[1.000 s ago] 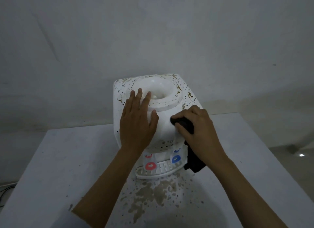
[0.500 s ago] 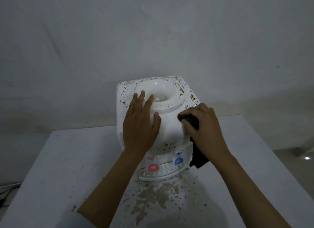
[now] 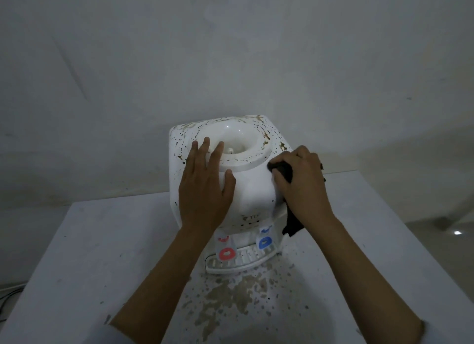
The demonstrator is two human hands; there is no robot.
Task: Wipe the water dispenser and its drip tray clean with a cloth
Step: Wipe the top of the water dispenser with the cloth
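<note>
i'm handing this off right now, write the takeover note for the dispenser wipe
Left hand: flat and open, bracing the top of the water dispenser.
Right hand: grips the dark cloth, pressing it against the dispenser's upper right front edge.
Done: the front curve looks free of spots.
Left: brown specks on the top around the bottle well, the drip tray below the red and blue taps, not yet wiped; brown spatter on the table in front.

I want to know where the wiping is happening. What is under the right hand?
A dark cloth, gripped by the right hand against the dispenser's upper right corner; one end hangs down the side. The surface beneath the cloth is covered.
</note>
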